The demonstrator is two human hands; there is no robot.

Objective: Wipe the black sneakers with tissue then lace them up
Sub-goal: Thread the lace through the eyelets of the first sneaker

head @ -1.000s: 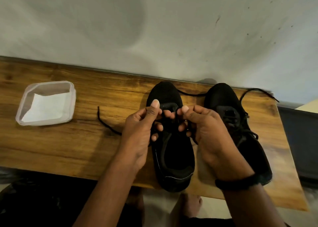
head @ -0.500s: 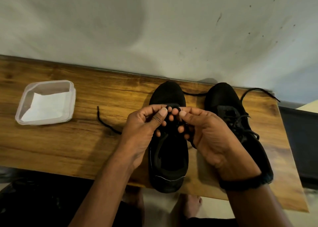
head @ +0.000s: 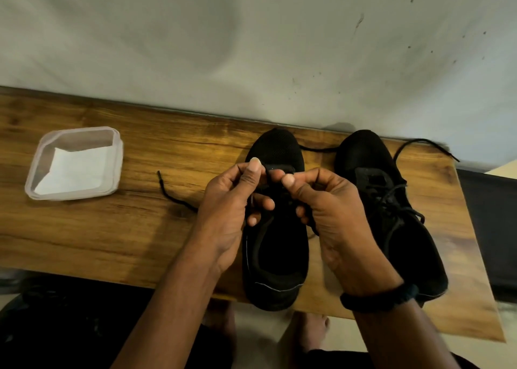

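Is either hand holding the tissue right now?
No, the tissue lies in the container while the left hand and right hand pinch the sneaker lace.

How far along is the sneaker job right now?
Looks done: the right-side sneaker has crossed laces, ends loose. In hand: left hand and right hand pinch the lace at the front eyelets of the middle sneaker. Left: lacing it upward. Wiping can't be judged; tissue lies in the container.

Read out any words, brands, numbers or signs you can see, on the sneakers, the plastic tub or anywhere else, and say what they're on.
None can be read. The left sneaker, the right sneaker, the tissue and its clear tub show no lettering or logo.
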